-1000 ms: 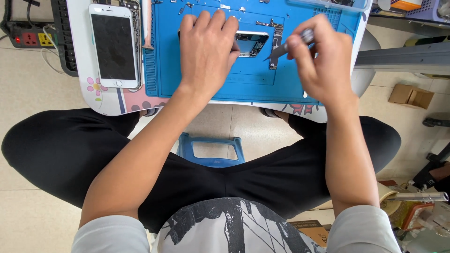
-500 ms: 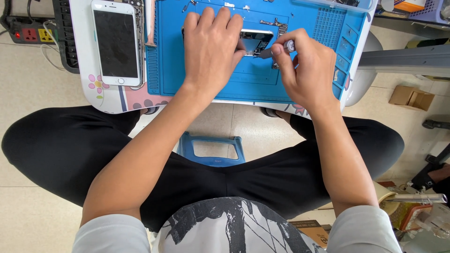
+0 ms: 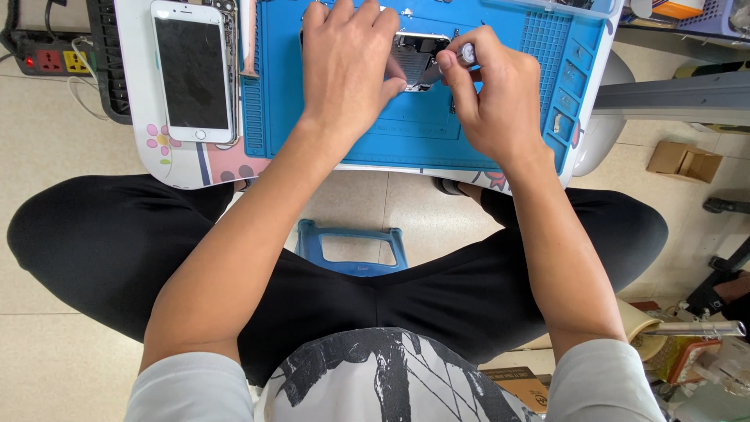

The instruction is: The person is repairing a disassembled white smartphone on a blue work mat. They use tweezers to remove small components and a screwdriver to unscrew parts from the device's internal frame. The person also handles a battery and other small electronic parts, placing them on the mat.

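Both hands shifted closer, left hand (image 3: 348,66) flat on opened phone (image 3: 418,59), right hand (image 3: 496,94) fingers pinching screwdriver (image 3: 465,53)

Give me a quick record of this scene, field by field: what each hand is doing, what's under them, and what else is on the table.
left hand: flat on the opened phone body, pinning it to the mat
right hand: pinching a small metal-tipped tool at the phone body's right edge
work surface: blue repair mat on a small white table
beside the mat: white phone, screen dark, lying flat to the left
floor: blue stool between the legs, power strip at far left
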